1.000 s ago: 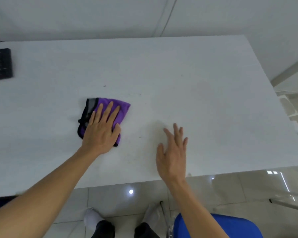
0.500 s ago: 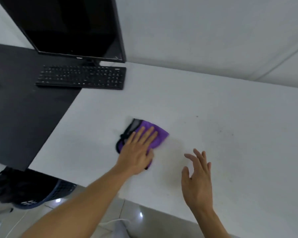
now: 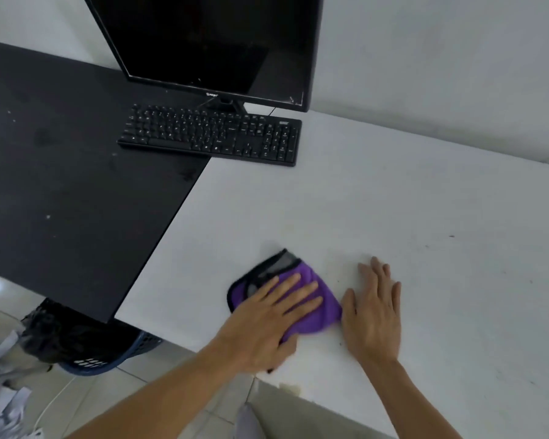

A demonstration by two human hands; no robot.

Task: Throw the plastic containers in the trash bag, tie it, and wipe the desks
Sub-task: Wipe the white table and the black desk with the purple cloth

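A folded purple cloth [image 3: 322,307] with a black and grey edge lies on the white desk [image 3: 393,201] near its front edge. My left hand [image 3: 273,318] presses flat on the cloth with fingers straight. Just right of the cloth, my right hand [image 3: 373,308] rests flat on the desk, its thumb close to the cloth's edge. A black desk [image 3: 61,172] adjoins the white one on the left. Under it stands a dark blue basket [image 3: 108,356] lined with a black trash bag [image 3: 54,331].
A black monitor [image 3: 210,42] and a black keyboard [image 3: 210,134] stand at the back where the two desks meet. Crumpled paper [image 3: 0,403] lies on the tiled floor at the lower left. A white wall runs behind the desks.
The view has swung left, bringing the monitor, keyboard and black desk into sight. My left hand slid the cloth toward the front edge, and my right hand came down flat beside it.
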